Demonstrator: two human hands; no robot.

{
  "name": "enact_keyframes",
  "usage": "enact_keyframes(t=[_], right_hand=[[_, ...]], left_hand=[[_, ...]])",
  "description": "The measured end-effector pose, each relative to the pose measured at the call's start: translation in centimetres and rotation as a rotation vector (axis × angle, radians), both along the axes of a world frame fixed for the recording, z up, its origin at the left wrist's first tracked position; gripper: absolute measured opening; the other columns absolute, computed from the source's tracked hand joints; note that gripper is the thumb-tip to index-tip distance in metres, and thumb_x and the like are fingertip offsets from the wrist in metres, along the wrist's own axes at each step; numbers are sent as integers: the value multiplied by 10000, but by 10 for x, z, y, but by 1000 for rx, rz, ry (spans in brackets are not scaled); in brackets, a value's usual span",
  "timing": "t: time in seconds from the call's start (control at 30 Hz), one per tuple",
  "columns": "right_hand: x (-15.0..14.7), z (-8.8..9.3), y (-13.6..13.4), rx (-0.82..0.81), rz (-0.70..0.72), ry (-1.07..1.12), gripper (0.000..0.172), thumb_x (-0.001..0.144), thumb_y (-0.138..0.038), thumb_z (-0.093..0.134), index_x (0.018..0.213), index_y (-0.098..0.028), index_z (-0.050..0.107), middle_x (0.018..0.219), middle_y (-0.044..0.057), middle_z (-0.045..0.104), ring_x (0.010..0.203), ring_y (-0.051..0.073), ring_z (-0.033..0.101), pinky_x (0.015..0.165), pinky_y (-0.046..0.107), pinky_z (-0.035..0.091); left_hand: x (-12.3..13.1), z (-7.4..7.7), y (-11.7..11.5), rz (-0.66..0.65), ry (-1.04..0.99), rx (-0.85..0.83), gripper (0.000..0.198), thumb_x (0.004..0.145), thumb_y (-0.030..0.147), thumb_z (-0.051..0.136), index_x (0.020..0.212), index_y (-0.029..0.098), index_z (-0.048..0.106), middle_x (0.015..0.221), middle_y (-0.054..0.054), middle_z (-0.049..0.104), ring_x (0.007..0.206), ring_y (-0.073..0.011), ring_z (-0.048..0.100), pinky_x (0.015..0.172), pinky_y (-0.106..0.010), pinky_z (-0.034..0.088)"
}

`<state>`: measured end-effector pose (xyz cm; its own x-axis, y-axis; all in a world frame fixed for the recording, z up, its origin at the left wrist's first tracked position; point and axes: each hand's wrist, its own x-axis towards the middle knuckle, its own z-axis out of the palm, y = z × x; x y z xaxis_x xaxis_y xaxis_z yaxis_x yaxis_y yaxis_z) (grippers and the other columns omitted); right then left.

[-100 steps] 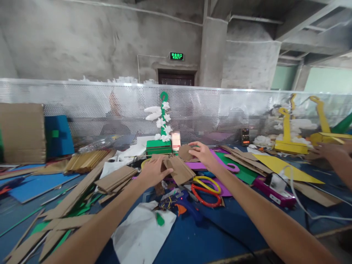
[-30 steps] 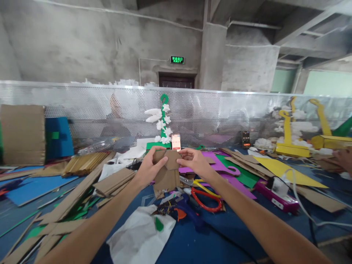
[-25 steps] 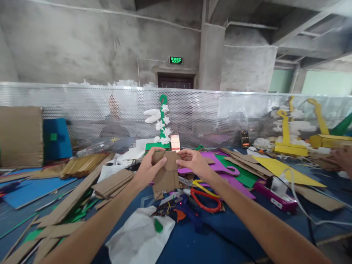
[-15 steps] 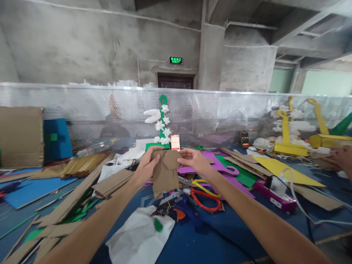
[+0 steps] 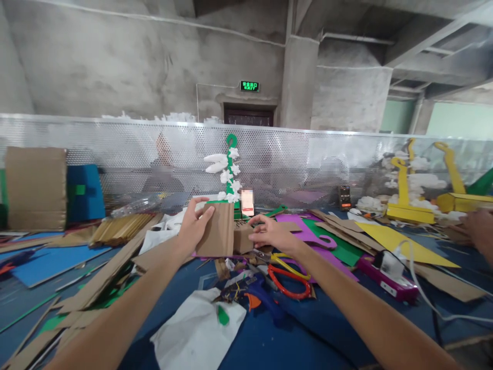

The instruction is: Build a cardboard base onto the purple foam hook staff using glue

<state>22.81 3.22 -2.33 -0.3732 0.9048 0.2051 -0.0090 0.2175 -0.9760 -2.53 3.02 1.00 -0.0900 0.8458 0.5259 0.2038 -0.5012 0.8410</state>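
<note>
My left hand grips the left edge of a flat brown cardboard panel and holds it upright above the blue table. My right hand pinches a smaller cardboard piece just to the right of that panel, low near the table. Below both hands lie a blue glue gun and scissors with red and yellow handles. Behind the panel stands a green model with white flowers.
Cardboard strips and a white sheet litter the left and front. Purple, green and yellow cut-outs lie right, with a purple device and cable. A perforated metal screen bounds the back. Another person's hand is far right.
The two cardboard pieces held together in front of me have come apart: my left hand raised the large panel upright to the left, and my right hand lowered with the small piece.
</note>
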Motion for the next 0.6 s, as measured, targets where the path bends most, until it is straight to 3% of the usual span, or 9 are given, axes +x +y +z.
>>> enact_keyframes(t=[0.13,0.23,0.37,0.47,0.6], right_hand=[[-40,-6,-14,106,50,13,399,669,-294,852,922,-224,552,849,-24,633,755,172,686,777,369,610],[-58,-11,-20,94,117,4,294,713,-325,824,874,-209,607,914,29,690,892,215,712,896,392,587],[-55,-10,-23,-56,169,109,354,867,-563,685,947,-221,647,897,64,729,820,235,744,826,415,610],[-47,-7,-19,2,101,112,431,852,-633,677,963,-217,675,910,71,738,760,229,730,679,362,615],[-41,-9,-8,151,18,84,375,801,-562,743,906,-208,678,876,36,706,733,204,680,616,321,595]], left_hand=[[-3,4,2,118,83,85,288,855,495,638,959,228,609,848,-6,705,796,-214,640,724,-311,486],[-6,3,6,82,70,143,286,841,434,636,1010,204,656,1027,-49,721,990,-252,647,886,-363,489],[-5,-2,8,-79,6,136,460,787,332,677,1225,201,628,1258,-85,681,1173,-283,615,1005,-411,478],[-2,-4,6,-144,22,134,601,780,362,725,1341,215,569,1324,-108,656,1239,-304,597,1015,-434,498],[3,-6,2,-317,-43,-38,895,774,466,784,1525,265,340,1214,-123,719,1041,-288,713,842,-409,590]])
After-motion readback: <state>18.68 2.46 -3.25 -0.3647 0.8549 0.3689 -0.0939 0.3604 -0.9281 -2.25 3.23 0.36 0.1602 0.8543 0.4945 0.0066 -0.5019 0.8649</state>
